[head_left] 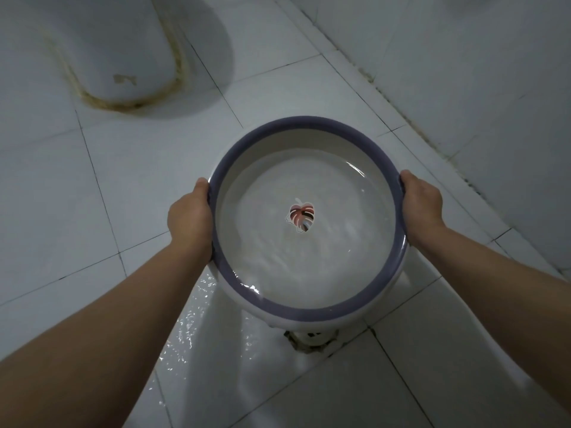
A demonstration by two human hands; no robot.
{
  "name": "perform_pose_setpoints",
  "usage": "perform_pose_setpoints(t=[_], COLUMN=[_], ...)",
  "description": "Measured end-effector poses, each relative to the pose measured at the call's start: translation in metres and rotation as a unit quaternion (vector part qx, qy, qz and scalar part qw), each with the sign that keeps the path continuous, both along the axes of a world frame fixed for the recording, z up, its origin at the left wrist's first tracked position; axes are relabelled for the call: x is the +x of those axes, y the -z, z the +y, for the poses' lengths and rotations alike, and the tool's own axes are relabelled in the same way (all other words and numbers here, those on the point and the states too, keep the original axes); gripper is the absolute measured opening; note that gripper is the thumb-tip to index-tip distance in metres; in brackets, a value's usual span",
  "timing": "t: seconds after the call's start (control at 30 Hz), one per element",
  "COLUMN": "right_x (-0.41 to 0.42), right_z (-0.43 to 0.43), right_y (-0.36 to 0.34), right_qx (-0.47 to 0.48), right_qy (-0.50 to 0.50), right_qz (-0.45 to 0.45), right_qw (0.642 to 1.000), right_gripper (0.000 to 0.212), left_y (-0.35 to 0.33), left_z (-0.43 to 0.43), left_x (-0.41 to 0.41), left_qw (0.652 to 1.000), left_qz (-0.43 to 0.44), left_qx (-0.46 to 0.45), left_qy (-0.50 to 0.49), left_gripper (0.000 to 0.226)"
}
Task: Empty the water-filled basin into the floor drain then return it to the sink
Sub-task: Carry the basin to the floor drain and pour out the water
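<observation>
A round white basin (304,131) with a purple-grey rim and a red leaf print on its bottom is held above the tiled floor. It is tilted toward me, and water runs over its near edge. My left hand (191,217) grips the rim on the left and my right hand (421,205) grips it on the right. Just below the basin's near edge lies the floor drain (310,339), partly hidden by the basin. Water spreads over the tiles around the drain and to its left.
The base of a white toilet (123,57) with stained sealant stands at the top left. A tiled wall (479,72) runs along the right side. The sink is out of view.
</observation>
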State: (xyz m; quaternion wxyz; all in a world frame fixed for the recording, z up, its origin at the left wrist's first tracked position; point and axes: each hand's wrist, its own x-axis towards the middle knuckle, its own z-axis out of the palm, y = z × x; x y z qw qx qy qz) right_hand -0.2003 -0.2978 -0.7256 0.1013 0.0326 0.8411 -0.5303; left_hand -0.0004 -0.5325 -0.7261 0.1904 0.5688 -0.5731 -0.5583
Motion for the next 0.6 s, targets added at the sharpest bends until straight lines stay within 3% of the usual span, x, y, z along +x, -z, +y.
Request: perform_pose_setpoints(t=[0.33, 0.6], right_x=[0.0012, 0.0006], right_z=[-0.0003, -0.0009], right_y=[-0.0009, 0.0015], right_qx=[0.023, 0.027], right_qy=[-0.009, -0.014], right_qz=[0.024, 0.044], right_qw=[0.999, 0.999], right_gripper=[0.037, 0.040], left_y=[0.0030, 0.0085], left_z=[0.0012, 0.0021], left_x=[0.0030, 0.0052], left_qw=[1.000, 0.999], left_qz=[0.012, -0.002], left_qx=[0.004, -0.034], left_qy=[-0.018, -0.018], left_gripper=[0.026, 0.035])
